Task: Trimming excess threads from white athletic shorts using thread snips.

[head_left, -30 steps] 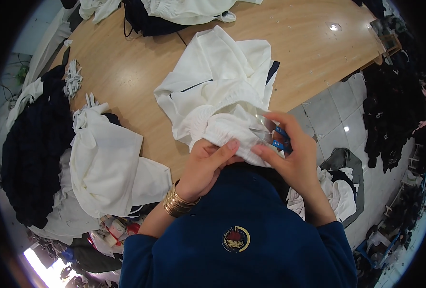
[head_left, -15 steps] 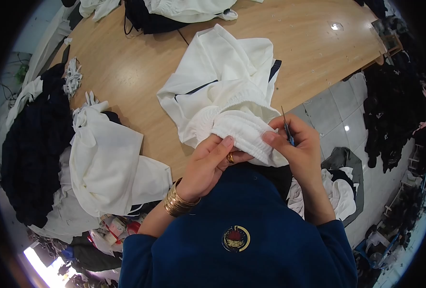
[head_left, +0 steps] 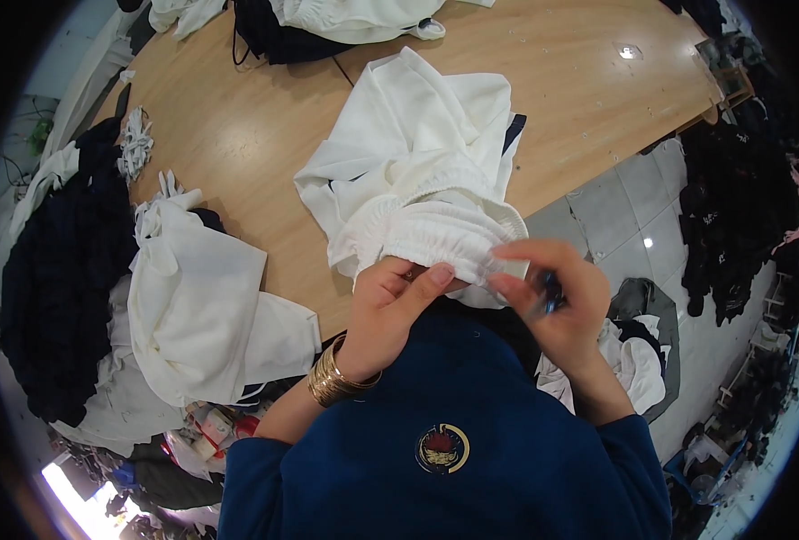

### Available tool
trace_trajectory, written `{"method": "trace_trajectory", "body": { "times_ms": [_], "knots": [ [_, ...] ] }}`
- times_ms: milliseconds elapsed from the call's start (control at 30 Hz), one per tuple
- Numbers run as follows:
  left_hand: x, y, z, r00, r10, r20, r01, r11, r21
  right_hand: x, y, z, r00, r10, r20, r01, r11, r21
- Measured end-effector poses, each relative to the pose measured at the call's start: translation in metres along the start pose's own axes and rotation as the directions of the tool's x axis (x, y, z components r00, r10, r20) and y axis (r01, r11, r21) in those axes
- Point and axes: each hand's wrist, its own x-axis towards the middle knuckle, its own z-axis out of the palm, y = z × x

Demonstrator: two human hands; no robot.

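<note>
A white garment with a gathered elastic waistband (head_left: 440,236) and dark navy trim lies over the table edge in front of me. My left hand (head_left: 383,310) is closed on the waistband's near edge, thumb on top and the other fingers mostly hidden under the cloth. At the waistband's right end is my right hand (head_left: 579,301), fingers bent and somewhat blurred. It holds small thread snips (head_left: 550,293) with blue handles within the palm; the blades are smeared by motion. Thumb and forefinger are right beside the elastic, and I cannot tell whether they touch it.
The wooden table (head_left: 228,117) stretches ahead, with white and navy garments (head_left: 345,18) at its far edge. White cloth pieces (head_left: 197,297) hang over its left side beside a dark navy pile (head_left: 62,279). Black garments (head_left: 732,216) and a grey bag (head_left: 656,315) lie on the tiled floor at right.
My right hand has shifted slightly right and turned, and the upright blade of the snips no longer shows. The waistband has moved a little left, and my left thumb has slid right along it.
</note>
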Motion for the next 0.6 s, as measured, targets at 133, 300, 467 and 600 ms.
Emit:
{"method": "trace_trajectory", "body": {
  "times_ms": [133,300,467,600],
  "knots": [
    [-0.001,-0.002,0.002,0.999,0.038,0.017,-0.04,0.984,0.174,0.003,0.007,0.012,0.981,-0.194,-0.006,0.194,0.98,-0.04],
    [0.001,0.002,0.009,0.999,0.027,-0.028,-0.02,0.977,0.211,-0.001,0.019,0.017,0.95,-0.311,0.012,0.308,0.935,-0.178],
    [0.001,0.0,0.007,0.999,-0.004,-0.033,0.015,0.943,0.333,-0.002,0.022,0.024,0.957,-0.287,-0.045,0.275,0.946,-0.173],
    [0.002,-0.001,0.005,0.998,-0.001,-0.057,0.018,0.954,0.3,0.002,0.012,0.013,0.987,0.16,-0.021,-0.146,0.941,0.306]
  ]
}}
